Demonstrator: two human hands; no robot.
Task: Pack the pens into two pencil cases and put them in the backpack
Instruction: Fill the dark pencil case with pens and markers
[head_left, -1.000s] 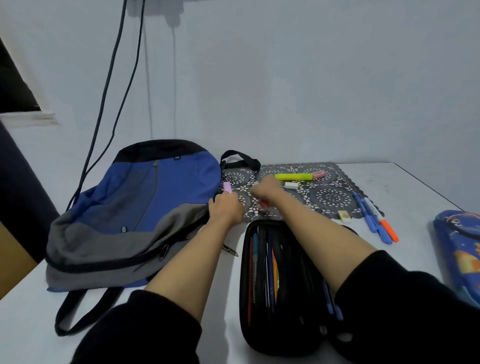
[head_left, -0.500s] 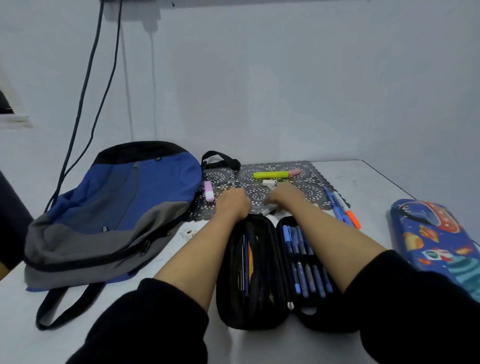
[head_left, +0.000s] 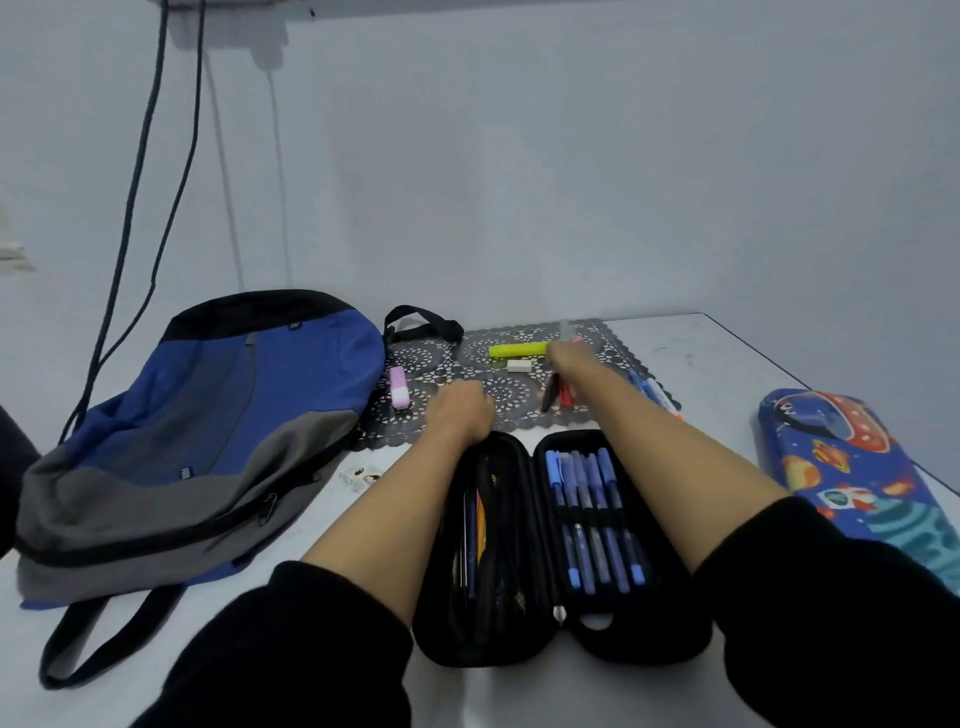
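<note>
The black pencil case (head_left: 524, 613) lay wide open on the tabletop (head_left: 717, 364), right between both forearms, with a row of blue pens (head_left: 587, 509) strapped into its right half and a few more tucked in the left. The left hand (head_left: 460, 413) sat at the far rim of the case's left half, knuckles up and fingers curled under. Whether it held anything could not be told. The right hand (head_left: 569, 358) was stretched further out over the lace mat (head_left: 431, 358), arm nearly straight, touching the end of the yellow highlighter (head_left: 517, 349); its fingers were hidden, so its grip could not be told either. Red and black pens (head_left: 558, 395) lay just under that wrist, with a white eraser (head_left: 518, 366) beside them. The backpack (head_left: 208, 426) lay flat well to the left, the space-print pencil case (head_left: 852, 467) closed on the right.
</note>
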